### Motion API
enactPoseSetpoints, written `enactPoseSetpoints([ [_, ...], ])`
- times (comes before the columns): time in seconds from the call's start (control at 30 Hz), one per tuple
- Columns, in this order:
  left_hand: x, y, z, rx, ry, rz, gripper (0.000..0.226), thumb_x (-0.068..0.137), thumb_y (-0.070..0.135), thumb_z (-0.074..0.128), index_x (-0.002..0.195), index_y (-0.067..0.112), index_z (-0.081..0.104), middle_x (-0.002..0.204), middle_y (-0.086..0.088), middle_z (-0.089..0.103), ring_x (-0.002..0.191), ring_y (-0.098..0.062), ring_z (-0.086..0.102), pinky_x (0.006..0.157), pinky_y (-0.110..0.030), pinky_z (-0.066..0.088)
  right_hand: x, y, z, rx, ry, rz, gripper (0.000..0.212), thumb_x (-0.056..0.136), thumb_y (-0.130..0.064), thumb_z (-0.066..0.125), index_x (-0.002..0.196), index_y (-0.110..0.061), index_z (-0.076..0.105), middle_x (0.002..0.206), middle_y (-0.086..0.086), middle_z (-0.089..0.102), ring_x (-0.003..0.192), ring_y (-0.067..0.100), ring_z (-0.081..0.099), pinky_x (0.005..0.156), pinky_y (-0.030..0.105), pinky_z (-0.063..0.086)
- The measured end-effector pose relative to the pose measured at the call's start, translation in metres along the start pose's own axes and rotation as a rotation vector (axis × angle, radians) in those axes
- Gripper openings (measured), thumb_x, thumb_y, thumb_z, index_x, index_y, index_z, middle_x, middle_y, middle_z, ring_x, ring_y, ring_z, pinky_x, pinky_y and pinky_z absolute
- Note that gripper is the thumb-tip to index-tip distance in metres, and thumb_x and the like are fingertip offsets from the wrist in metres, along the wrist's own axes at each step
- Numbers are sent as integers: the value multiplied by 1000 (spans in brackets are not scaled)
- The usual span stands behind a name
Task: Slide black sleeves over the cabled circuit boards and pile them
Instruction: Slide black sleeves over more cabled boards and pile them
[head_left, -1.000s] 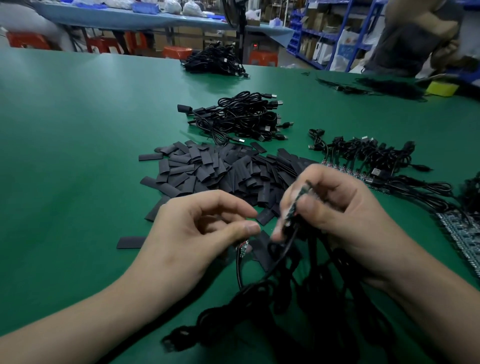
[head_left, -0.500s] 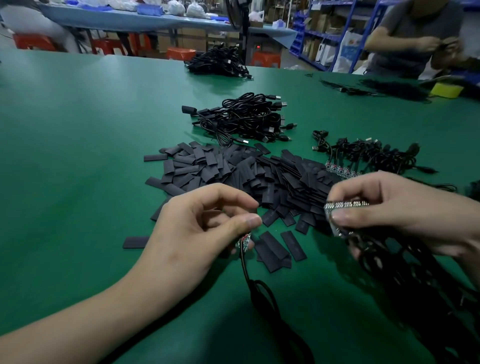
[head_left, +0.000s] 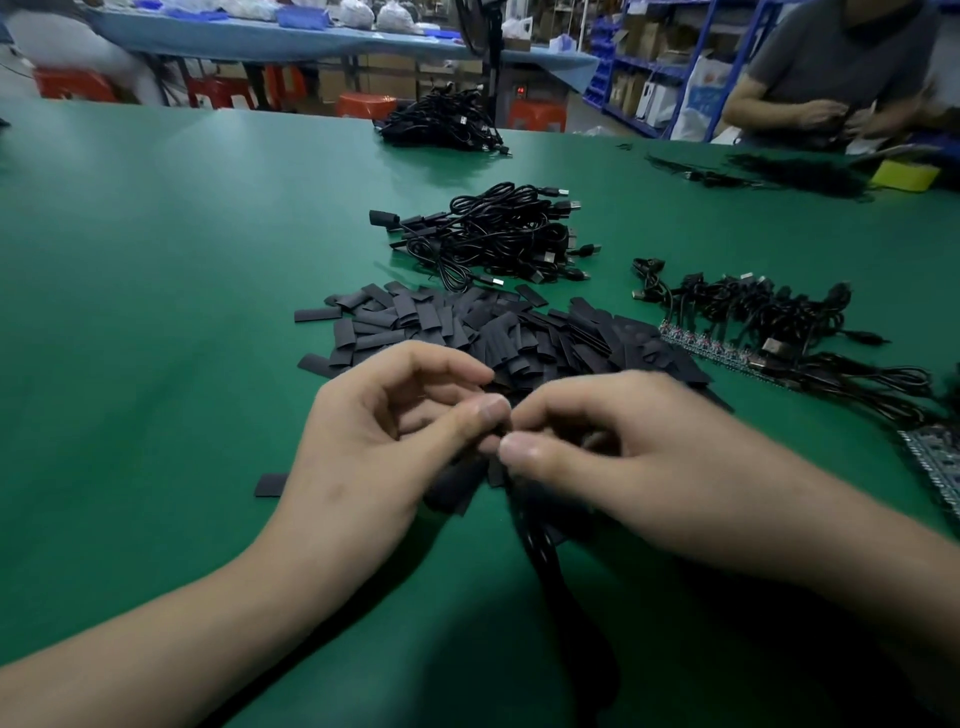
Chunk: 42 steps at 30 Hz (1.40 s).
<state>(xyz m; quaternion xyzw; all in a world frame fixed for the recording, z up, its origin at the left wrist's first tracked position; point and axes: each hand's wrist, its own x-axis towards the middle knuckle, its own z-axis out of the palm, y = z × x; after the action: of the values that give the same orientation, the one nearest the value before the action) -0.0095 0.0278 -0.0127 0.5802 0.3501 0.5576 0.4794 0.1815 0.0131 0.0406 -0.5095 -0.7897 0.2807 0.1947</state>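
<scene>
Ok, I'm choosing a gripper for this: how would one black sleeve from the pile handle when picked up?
Probably light: the sleeves lie scattered in a loose, overlapping heap. Likely soft rather than stiff, since some look curled or bowed. Lying flat on the table, one would likely slide when pushed, not roll.

Item: end of the cable pinched between my left hand and right hand, hidden behind my thumbs; its run below, blurred; board strip at right, cut by the edge.
</scene>
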Motion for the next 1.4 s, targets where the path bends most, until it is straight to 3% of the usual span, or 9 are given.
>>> enactPoseSetpoints([
  [0.2, 3, 3, -3, 129, 26, 24, 16, 76, 31, 84, 87, 26, 74, 77, 2, 73, 64, -7, 62, 59, -17, 50, 3, 2, 16, 450, -71, 85, 19, 96, -23, 67, 93, -5, 66, 88, 3, 80, 90, 28, 76, 91, 53, 58],
  [0.4, 4, 17, -13, 1179, -35, 318, 37, 89, 68, 46, 92, 35, 63, 75, 13, 67, 70, -14, 64, 61, -32, 49, 1, 9, 3, 716, 38, 117, 18, 99, -18, 59, 87, -5, 54, 76, 9, 76, 67, 21, 75, 57, 21, 55],
  [0.5, -1, 18, -8, 1407, -189, 366, 45, 86, 76, 44, 97, 35, 59, 79, 14, 68, 78, -16, 67, 65, -31, 44, 0, 16, 3, 619, 83, 151, 19, 97, -22, 62, 83, -10, 63, 62, 2, 64, 51, 13, 56, 54, 20, 46],
  [0.7, 0, 6, -9, 1381, -216, 394, 33, 76, 55, 73, 101, 38, 61, 80, 17, 68, 73, -17, 69, 52, -27, 41, -1, 23, 8, 185, 29, 168, 24, 95, -43, 59, 88, -23, 71, 63, -3, 49, 54, 9, 40, 56, 33, 33],
  [0.83, 1, -1, -14, 1237, -189, 332, 34, 79, 47, 77, 105, 42, 56, 86, 21, 64, 79, -12, 66, 61, -38, 54, 0, 26, 10, 183, 54, 158, 32, 96, -44, 60, 85, -14, 65, 62, -1, 43, 54, 12, 37, 54, 34, 32],
  [1.0, 4, 6, -8, 661, -137, 183, 25, 72, 33, 86, 89, 33, 67, 77, 14, 70, 67, -8, 67, 65, -23, 53, 1, 31, 13, 271, 63, 163, 34, 94, -43, 66, 85, -10, 66, 60, 0, 39, 56, 17, 36, 58, 39, 30],
  [1.13, 2, 6, -4, 451, -135, 108, 19, 68, 36, 79, 85, 29, 72, 76, 7, 71, 66, -11, 65, 66, -36, 54, -1, 32, 14, 426, 34, 194, 24, 96, -34, 69, 84, -14, 70, 61, 2, 44, 60, 21, 33, 59, 40, 28],
  [1.27, 0, 4, -4, 548, -122, 188, 24, 72, 45, 80, 91, 31, 74, 79, 10, 72, 72, -9, 68, 69, -26, 55, 0, 32, 16, 538, 49, 205, 25, 97, -28, 69, 83, -8, 68, 62, 9, 47, 61, 25, 30, 53, 45, 26],
  [1.4, -3, 7, -4, 824, -147, 343, 35, 74, 51, 77, 100, 27, 78, 85, 18, 70, 80, 3, 65, 75, -9, 46, -2, 31, 17, 550, 55, 164, 23, 97, -25, 68, 75, -21, 72, 54, -2, 59, 51, 17, 38, 48, 27, 28],
])
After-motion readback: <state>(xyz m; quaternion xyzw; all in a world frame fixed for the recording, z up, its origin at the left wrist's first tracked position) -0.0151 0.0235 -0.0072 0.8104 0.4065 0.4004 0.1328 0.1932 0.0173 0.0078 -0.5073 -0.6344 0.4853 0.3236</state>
